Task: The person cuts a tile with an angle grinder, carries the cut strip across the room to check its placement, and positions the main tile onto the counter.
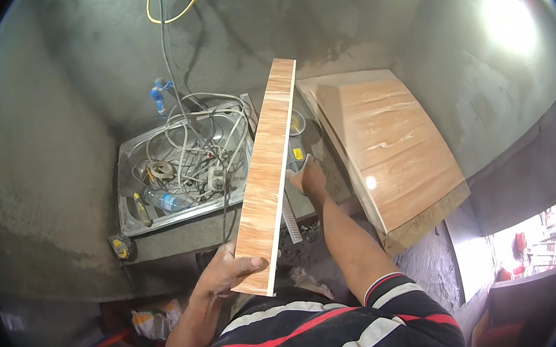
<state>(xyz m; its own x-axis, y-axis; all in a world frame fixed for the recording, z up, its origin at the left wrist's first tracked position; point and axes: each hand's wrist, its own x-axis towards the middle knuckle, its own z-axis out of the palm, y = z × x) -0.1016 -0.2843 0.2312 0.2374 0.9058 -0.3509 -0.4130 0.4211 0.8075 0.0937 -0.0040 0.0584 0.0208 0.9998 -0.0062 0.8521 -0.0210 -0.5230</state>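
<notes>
Your left hand (222, 270) is clamped on the near end of a wood-grain tile strip (266, 172), thumb pressed flat across the patterned face and the other fingers mostly hidden at the left edge and behind. The strip is held up in front of you, roughly in the middle of the view, with its long axis running almost straight away from your body: the near end sits by your striped shirt (315, 333), and the far end points up the picture toward the grey wall (254, 15). It looks narrower toward that far end; the wood-grain face is turned to you, its streaks running crosswise, and the pale cut edge lies along your right side of it. Your right hand (311, 178) reaches out beyond the strip, at what looks like an angle grinder (298, 154) with a yellow label; the strip covers part of your fingers, so I cannot tell whether they are closed around it. To your left, beyond the strip, a metal sink (178, 220) holds a tangle of pale cable (190, 138) and a clear plastic bottle (165, 200). To your right a large wood-grain tile (396, 145) lies aslant, its long side pointing obliquely away from you, over a duller panel (427, 220).
</notes>
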